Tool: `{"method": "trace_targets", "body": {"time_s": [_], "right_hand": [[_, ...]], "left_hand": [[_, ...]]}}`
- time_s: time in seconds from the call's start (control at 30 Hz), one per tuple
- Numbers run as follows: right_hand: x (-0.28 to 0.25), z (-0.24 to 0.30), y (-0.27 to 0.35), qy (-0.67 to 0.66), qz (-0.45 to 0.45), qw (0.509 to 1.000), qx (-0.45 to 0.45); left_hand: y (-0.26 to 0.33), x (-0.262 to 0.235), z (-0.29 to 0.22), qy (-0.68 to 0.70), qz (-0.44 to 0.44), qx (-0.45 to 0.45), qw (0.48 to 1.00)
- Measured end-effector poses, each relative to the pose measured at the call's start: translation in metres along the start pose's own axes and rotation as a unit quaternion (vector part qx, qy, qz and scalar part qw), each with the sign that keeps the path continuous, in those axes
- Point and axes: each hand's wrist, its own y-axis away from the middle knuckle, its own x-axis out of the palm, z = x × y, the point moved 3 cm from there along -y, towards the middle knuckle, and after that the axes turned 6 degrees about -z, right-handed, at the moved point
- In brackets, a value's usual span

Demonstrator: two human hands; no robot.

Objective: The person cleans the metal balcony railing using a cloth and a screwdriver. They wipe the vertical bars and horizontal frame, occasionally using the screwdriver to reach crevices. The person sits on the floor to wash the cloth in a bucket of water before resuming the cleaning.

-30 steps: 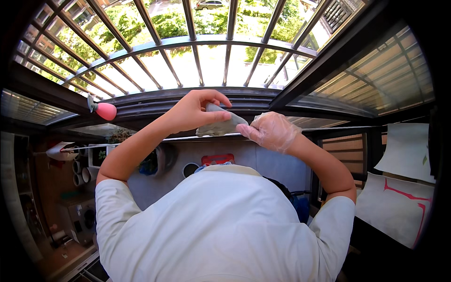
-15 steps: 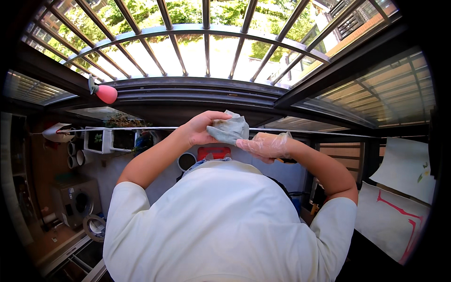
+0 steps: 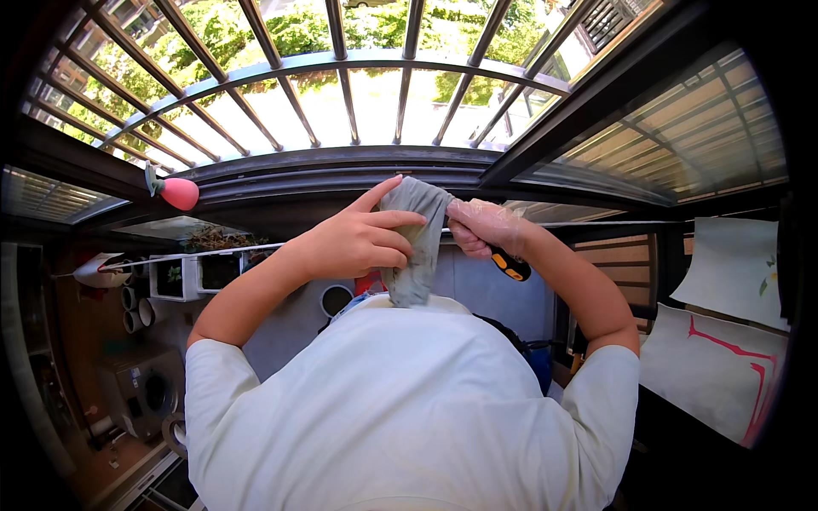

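A grey cloth (image 3: pixel 426 204) hangs in folds in front of my chest, just below the window sill. My left hand (image 3: pixel 362 238) lies against its left side with fingers stretched and spread, the index finger pointing up along the edge. My right hand (image 3: pixel 481 226), in a thin clear plastic glove, is closed at the cloth's upper right corner. Out of the bottom of that fist sticks a black and yellow tool handle (image 3: pixel 509 266). The rest of the tool is hidden by the hand and cloth, so its kind does not show.
Ahead are a dark window frame (image 3: pixel 341 162) and metal bars (image 3: pixel 345 102). A pink bulb-shaped object (image 3: pixel 179 193) sits at the frame's left. A thin white line (image 3: pixel 213 253) crosses behind my arms. White planters (image 3: pixel 175 277) and a washing machine (image 3: pixel 145 387) stand lower left; printed sheets hang right.
The bunched cloth has opened out and hangs down. My left hand has gone from gripping it to spread fingers against it. The tool handle under my right fist now shows clearly.
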Motion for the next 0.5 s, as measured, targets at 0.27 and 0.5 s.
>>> {"method": "trace_targets", "body": {"time_s": [0.27,0.5], "right_hand": [[0.007,0.037,0.01,0.41,-0.131,0.884,-0.181],[0.043,0.022,0.009,0.437,-0.077,0.889,-0.113]], "left_hand": [[0.036,0.017,0.029,0.513,-0.273,-0.474,0.661],[0.033,0.048,0.028,0.801,-0.237,-0.44,0.329]]}}
